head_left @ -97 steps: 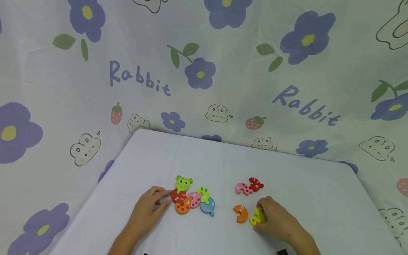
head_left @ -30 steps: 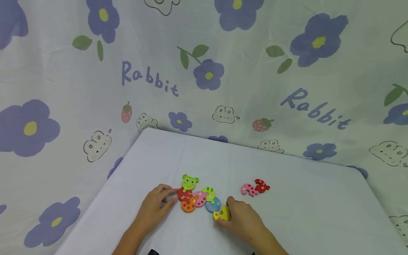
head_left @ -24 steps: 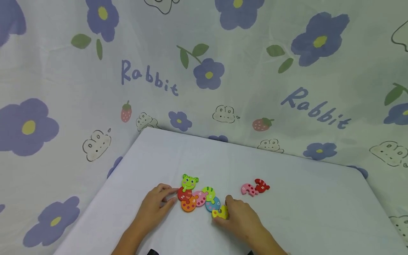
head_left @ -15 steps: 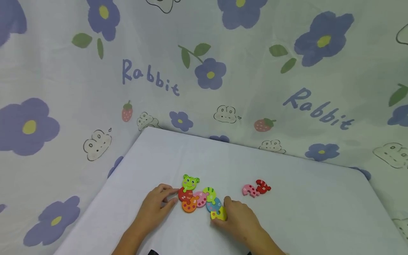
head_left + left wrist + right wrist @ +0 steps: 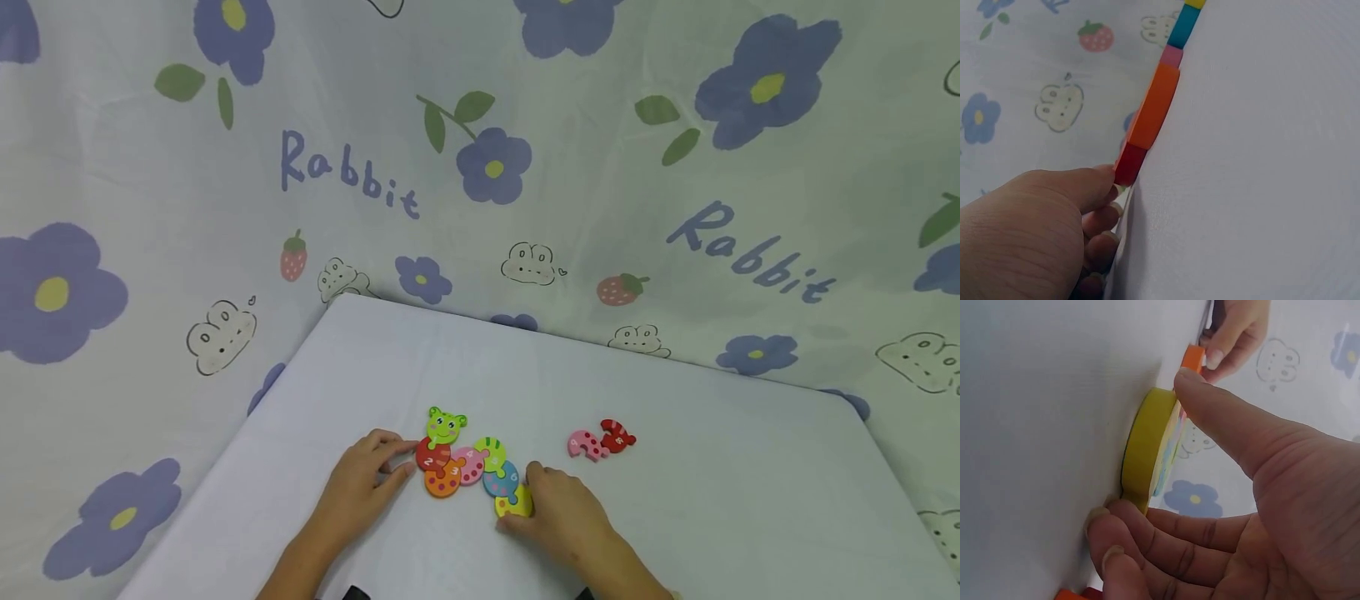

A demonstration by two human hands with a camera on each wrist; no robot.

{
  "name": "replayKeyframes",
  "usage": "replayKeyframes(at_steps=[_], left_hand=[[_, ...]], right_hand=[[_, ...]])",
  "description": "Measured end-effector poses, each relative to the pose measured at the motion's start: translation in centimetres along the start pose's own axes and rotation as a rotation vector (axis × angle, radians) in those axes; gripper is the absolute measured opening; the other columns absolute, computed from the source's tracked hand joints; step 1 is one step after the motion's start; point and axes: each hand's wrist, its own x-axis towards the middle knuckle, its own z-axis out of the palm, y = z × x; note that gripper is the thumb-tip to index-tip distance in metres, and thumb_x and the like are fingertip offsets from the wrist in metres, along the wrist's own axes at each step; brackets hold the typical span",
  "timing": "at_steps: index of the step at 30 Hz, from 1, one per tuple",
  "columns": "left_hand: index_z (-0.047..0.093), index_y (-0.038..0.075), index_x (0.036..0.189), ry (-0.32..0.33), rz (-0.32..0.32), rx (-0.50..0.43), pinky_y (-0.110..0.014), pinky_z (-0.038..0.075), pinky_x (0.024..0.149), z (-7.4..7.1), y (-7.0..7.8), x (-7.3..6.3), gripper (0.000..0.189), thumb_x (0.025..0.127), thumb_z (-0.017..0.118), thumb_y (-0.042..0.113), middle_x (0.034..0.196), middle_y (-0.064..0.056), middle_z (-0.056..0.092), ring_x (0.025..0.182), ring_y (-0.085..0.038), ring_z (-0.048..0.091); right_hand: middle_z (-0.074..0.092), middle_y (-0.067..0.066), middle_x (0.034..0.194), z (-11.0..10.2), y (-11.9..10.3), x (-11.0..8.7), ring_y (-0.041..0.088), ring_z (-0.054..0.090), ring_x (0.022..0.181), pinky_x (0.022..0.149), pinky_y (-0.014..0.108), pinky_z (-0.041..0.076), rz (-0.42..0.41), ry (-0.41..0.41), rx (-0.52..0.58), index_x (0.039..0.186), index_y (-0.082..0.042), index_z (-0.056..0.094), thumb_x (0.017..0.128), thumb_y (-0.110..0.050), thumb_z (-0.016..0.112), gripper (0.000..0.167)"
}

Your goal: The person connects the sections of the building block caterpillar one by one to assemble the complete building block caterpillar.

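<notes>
A caterpillar number puzzle lies on the white tabletop in the head view. Its green face piece point(image 5: 446, 426) joins the red 2 point(image 5: 432, 456), orange 3 point(image 5: 442, 481), pink 4 point(image 5: 468, 465), green 5 point(image 5: 491, 453) and blue 6 point(image 5: 500, 479). With thumb and fingers, my right hand point(image 5: 566, 510) grips a yellow puzzle piece point(image 5: 513, 502), whose notch now sits around the blue piece's knob. Fingertips of my left hand point(image 5: 362, 479) touch the red piece's left edge. In the left wrist view the thumb point(image 5: 1094, 187) meets that red edge.
A pink 9 piece point(image 5: 587, 445) and a red 8 piece point(image 5: 617, 437) lie to the right, beyond my right hand. Orange and red edges point(image 5: 1072, 594) show low in the right wrist view. A flower-and-rabbit print cloth point(image 5: 577, 183) hangs behind the table point(image 5: 675, 450).
My right hand has carried the yellow piece leftward from beside the orange 10 and brought it against the blue 6. The orange 10 has dropped from the head view. My left hand stays at the red piece.
</notes>
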Motion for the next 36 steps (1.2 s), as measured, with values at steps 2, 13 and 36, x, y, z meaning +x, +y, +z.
replayKeyframes(at_steps=[2,13,36], left_hand=[[0.077,0.019,0.125,-0.001,-0.005,0.001,-0.027,0.049,0.075,0.0,0.0,0.0,0.033,0.092,0.083,0.022,0.11,0.012,0.062,0.083,-0.002,0.052],[0.077,0.02,0.124,0.01,0.014,-0.004,-0.027,0.048,0.074,0.1,-0.1,0.0,0.032,0.093,0.083,0.021,0.109,0.013,0.061,0.082,-0.002,0.051],[0.077,0.02,0.125,0.004,-0.003,-0.008,-0.027,0.049,0.075,-0.1,0.0,-0.1,0.031,0.094,0.081,0.023,0.112,0.012,0.062,0.083,-0.002,0.052]], right_hand=[[0.054,-0.001,0.075,-0.1,0.1,0.0,0.014,0.05,0.066,0.063,0.028,0.052,-0.005,-0.009,0.003,0.107,-0.007,0.066,0.072,-0.054,0.093,0.064],[0.061,-0.008,0.089,-2.5,2.5,-0.1,0.014,0.055,0.081,0.077,0.038,0.057,-0.123,-0.16,0.077,0.123,-0.008,0.069,0.074,-0.043,0.095,0.065],[0.061,-0.002,0.114,-3.5,8.3,-0.4,0.019,0.058,0.105,0.091,0.045,0.058,-0.114,-0.094,0.066,0.117,-0.02,0.072,0.071,-0.031,0.098,0.054]])
